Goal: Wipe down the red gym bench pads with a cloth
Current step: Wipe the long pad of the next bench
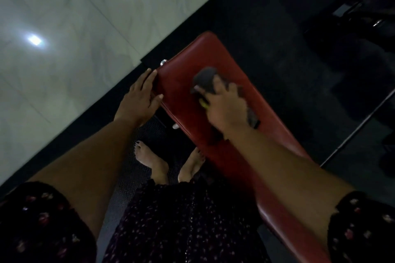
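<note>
red bench pad [213, 55], dark grey cloth [205, 80], dark floral-print dress [181, 226], pale marbled floor [74, 17]

Dim, motion-blurred, glare on tiles [34, 39]

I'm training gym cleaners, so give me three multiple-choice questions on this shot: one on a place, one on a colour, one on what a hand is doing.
1. Where does the left hand rest? A) on the edge of the red bench pad B) on a dumbbell C) on a wall
2. What colour is the cloth? A) white B) dark grey C) blue
3. What is the right hand doing? A) hanging idle B) gripping a spray bottle C) holding the cloth on the pad
Answers: A, its fingers lie along the pad's side edge; B, it shows dark grey against the red; C, cloth sticks out around its fingers.
</note>
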Motion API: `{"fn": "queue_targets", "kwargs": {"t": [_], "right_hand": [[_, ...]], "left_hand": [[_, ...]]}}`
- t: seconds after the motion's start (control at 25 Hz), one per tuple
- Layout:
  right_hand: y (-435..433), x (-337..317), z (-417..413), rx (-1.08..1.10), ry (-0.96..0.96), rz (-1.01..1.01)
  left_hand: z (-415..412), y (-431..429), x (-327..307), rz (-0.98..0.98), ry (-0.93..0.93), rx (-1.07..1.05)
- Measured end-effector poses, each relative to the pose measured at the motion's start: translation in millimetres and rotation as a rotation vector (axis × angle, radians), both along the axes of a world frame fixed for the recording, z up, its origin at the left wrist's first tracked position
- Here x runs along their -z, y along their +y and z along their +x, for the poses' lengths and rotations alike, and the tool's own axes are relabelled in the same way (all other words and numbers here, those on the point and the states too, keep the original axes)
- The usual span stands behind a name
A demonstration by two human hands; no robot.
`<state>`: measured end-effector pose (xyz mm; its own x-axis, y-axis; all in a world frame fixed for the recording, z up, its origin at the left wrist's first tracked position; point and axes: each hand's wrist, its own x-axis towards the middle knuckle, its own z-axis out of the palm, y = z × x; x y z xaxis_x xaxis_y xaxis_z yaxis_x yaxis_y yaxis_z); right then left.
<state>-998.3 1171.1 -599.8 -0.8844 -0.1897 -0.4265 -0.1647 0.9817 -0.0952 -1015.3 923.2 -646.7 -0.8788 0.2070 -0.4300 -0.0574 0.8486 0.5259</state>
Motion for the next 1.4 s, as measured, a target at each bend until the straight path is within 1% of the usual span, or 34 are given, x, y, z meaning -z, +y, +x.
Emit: {"fn": "queue_targets", "kwargs": {"t": [0.08, 0.16, 0.24, 0.28, 0.32, 0.4, 0.48, 0.6, 0.72, 0.8, 0.88, 0.92, 0.96, 1.04, 1.08, 1.16, 1.28, 1.36, 1.4], "right_hand": [[35.4, -2.3, -23.7, 0.173, 0.015, 0.089], [72.2, -1.9, -43.1, 0.346, -0.056, 0.156], [88.8, 2.1, -55.0, 0.542, -0.149, 0.152], [86.7, 3.9, -56.2, 0.580, -0.157, 0.140], [78.9, 5.1, -54.0, 0.569, -0.130, 0.135], [55.4, 5.6, -44.5, 0.496, -0.030, 0.130], [31.7, -0.8, -33.6, 0.408, 0.035, 0.106], [-9.7, -6.5, -12.2, 0.091, 0.058, 0.038], [-53.2, 4.5, 14.1, -0.247, 0.028, 0.042], [-61.6, 11.4, 10.4, -0.393, 0.060, 0.074], [-55.9, 12.5, -9.9, -0.534, 0.100, 0.066], [-50.8, 9.9, -21.9, -0.557, 0.105, 0.054], [-44.8, 6.5, -34.1, -0.513, 0.099, 0.041], [-25.7, 2.1, -58.8, -0.277, 0.077, 0.039], [-12.2, 1.1, -69.8, -0.161, 0.066, 0.060], [12.3, -1.5, -86.9, -0.018, 0.030, 0.134], [20.1, -5.1, -106.3, 0.102, -0.025, 0.186], [7.7, -6.3, -113.6, 0.095, -0.022, 0.186], [-2.5, -7.9, -114.4, 0.042, -0.006, 0.179]], "left_hand": [[4.1, -1.6, -0.6, -0.017, -0.048, -0.003], [10.1, 2.2, -1.3, -0.032, -0.123, -0.013], [16.2, 7.9, 0.7, -0.043, -0.154, -0.037], [19.8, 10.7, 2.9, -0.045, -0.148, -0.055], [23.5, 13.5, 4.8, -0.046, -0.139, -0.077], [29.4, 15.7, 8.4, -0.024, -0.128, -0.130], [35.2, 18.0, 10.4, 0.044, -0.131, -0.178], [39.5, 19.4, 10.6, 0.160, -0.140, -0.221], [37.5, 13.0, 11.9, 0.162, -0.172, -0.200], [35.5, 5.6, 12.6, 0.158, -0.169, -0.188], [31.2, 0.0, 10.3, 0.141, -0.189, -0.177], [29.2, 0.1, 7.5, 0.107, -0.188, -0.166], [27.8, 2.3, 5.0, 0.051, -0.159, -0.142], [27.3, 10.4, 1.1, -0.083, -0.054, -0.063], [28.7, 14.3, 1.2, -0.139, -0.005, -0.010], [33.2, 19.3, 2.4, -0.219, 0.052, 0.064], [44.3, 21.9, 7.0, -0.354, 0.144, 0.145], [55.3, 27.6, 9.8, -0.402, 0.216, 0.184], [60.3, 30.8, 10.3, -0.394, 0.245, 0.171]]}}
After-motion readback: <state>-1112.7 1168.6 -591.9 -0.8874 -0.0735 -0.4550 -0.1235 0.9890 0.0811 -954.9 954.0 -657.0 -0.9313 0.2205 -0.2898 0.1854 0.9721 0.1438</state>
